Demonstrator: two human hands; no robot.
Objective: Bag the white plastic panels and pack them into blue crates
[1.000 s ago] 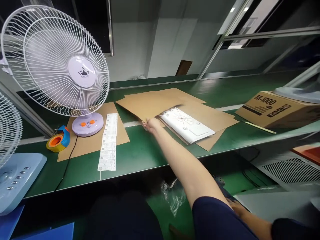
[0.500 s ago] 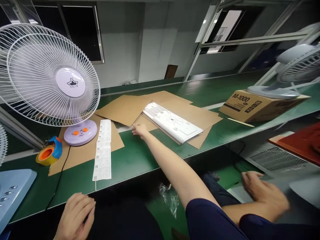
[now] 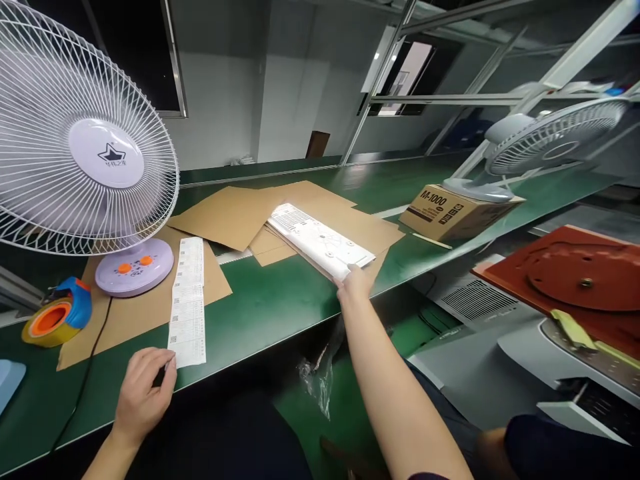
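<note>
While left hand (image 3: 143, 393) pinches label strip (image 3: 187, 303) at bench edge, right hand (image 3: 355, 283) grips printed sheets (image 3: 320, 240) w/ fingers closed, atop cardboard (image 3: 225, 213).

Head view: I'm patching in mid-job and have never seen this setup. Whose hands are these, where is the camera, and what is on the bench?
There is no machine here. A person wears the camera on the head, so it looks forward and down at their own bare hands. The left hand touches the near end of a strip of printed labels on the green bench. The right hand reaches to the near end of a white printed sheet, which lies on flat cardboard sheets. Whether its grip has closed on it is unclear. Also there: a white desk fan, an orange tape dispenser, and a cardboard box with another fan on top.
</note>
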